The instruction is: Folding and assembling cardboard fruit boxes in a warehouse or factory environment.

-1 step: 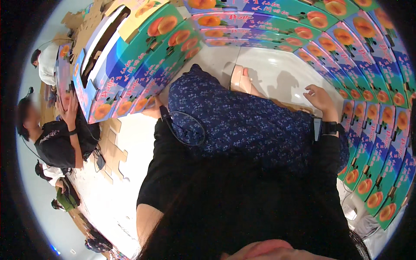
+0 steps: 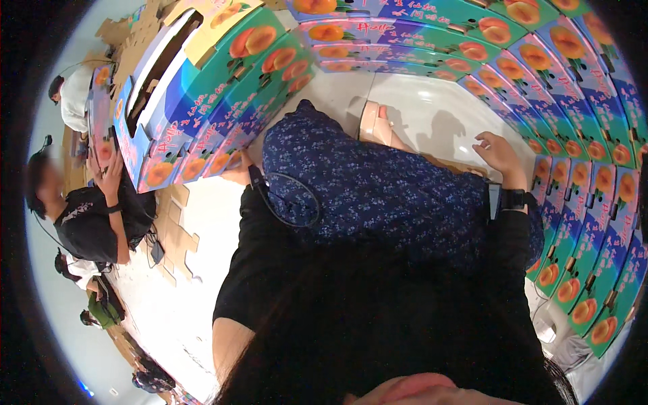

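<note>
My left hand [image 2: 237,173] is at the lower edge of a stack of printed cardboard boxes [image 2: 214,101] on the left. Its fingers are mostly hidden, so I cannot tell whether it grips a box. The boxes are green, blue and pink with orange peach pictures; the top one has a long dark opening in its side. My right hand [image 2: 498,152] hangs over the pale floor beside my knees, fingers apart and loosely bent, with nothing in it. A dark band with a cable circles my left wrist, and a black watch [image 2: 516,199] my right.
More stacked peach boxes [image 2: 580,101] form a wall ahead and to the right. A dark blue floral skirt [image 2: 378,182] covers my lap. Flat brown cardboard pieces [image 2: 177,233] lie on the floor at left. A co-worker in black [image 2: 91,226] sits at far left, with other people beyond.
</note>
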Available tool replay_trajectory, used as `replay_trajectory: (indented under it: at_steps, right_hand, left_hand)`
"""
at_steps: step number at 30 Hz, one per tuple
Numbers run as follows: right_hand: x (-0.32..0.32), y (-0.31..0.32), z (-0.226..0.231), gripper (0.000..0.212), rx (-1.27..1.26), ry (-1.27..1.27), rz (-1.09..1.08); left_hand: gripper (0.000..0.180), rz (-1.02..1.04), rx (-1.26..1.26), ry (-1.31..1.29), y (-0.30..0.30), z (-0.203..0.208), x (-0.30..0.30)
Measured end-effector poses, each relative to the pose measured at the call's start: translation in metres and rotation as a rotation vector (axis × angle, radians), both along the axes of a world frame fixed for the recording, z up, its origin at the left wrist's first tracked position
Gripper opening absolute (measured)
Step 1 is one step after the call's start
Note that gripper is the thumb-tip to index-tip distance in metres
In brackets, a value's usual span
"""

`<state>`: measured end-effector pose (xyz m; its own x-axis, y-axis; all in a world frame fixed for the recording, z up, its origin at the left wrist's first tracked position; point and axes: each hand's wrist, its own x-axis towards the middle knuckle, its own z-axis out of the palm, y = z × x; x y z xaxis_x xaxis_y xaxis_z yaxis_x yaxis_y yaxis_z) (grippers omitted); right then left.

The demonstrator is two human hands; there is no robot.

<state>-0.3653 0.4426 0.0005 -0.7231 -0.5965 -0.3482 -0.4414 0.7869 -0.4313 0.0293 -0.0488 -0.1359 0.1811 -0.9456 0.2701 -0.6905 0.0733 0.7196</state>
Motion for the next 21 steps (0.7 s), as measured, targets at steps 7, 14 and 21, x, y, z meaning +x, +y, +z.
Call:
replay_trajectory:
  at_steps: [7, 14, 21]
  right_hand:
    - [-0.001, 0.000, -0.002, 0.034, 0.055, -0.010, -0.023]
    - [-0.001, -0.003, 0.002, 0.036, 0.032, -0.041, -0.018]
    - [-0.001, -0.004, 0.001, 0.038, 0.032, -0.029, 0.014]
  left_hand:
    - [0.124, -0.062, 0.038, 0.029, -0.001, 0.006, -0.007]
    - [0.098, 0.019, -0.072, 0.491, -0.035, -0.022, 0.028]
    - [0.059, -0.151, 0.104, 0.595, -0.027, 0.011, 0.023]
